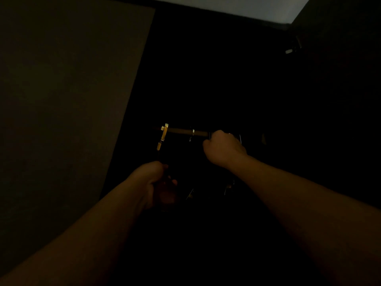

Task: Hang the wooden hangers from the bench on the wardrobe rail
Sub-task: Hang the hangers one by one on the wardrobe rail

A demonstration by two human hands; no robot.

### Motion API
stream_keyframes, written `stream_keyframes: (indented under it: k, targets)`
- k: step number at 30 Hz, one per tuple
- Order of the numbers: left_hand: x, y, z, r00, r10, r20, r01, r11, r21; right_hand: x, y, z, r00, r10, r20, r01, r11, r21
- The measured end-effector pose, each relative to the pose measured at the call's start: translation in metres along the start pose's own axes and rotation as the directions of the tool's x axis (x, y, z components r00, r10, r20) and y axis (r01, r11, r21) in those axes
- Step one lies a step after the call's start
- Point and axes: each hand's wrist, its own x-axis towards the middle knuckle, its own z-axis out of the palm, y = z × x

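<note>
Deep in the dark wardrobe, the rail (pixel 186 131) was reached by the right hand (pixel 223 147), closed at a hook, while the left hand (pixel 157 183) gripped a barely visible hanger (pixel 162 139), best guided slowly.

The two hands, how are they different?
The right hand is up at the wardrobe rail; the left hand is lower, below it. The right hand catches more light; the left hand looks darker. Both are curled closed, though what they grip is too dark to tell.
</note>
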Motion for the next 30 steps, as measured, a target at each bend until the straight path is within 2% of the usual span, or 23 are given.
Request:
stream_keyframes:
  k: [19, 22, 30]
  targets:
    - [0.006, -0.008, -0.007, 1.000, 0.001, 0.006, -0.001, 0.998, -0.069, -0.024, -0.007, -0.003, 0.999, -0.030, 0.044, 0.029, 0.999, 0.024]
    - [0.008, -0.008, -0.004, 0.999, -0.009, -0.037, 0.006, 0.997, -0.071, -0.031, -0.007, -0.001, 0.998, -0.035, 0.053, 0.034, 0.999, 0.014]
    - [-0.004, 0.001, 0.011, 0.996, 0.020, -0.084, -0.019, 1.000, 0.013, -0.047, -0.007, -0.011, 0.975, -0.008, 0.220, 0.031, 0.994, -0.102]
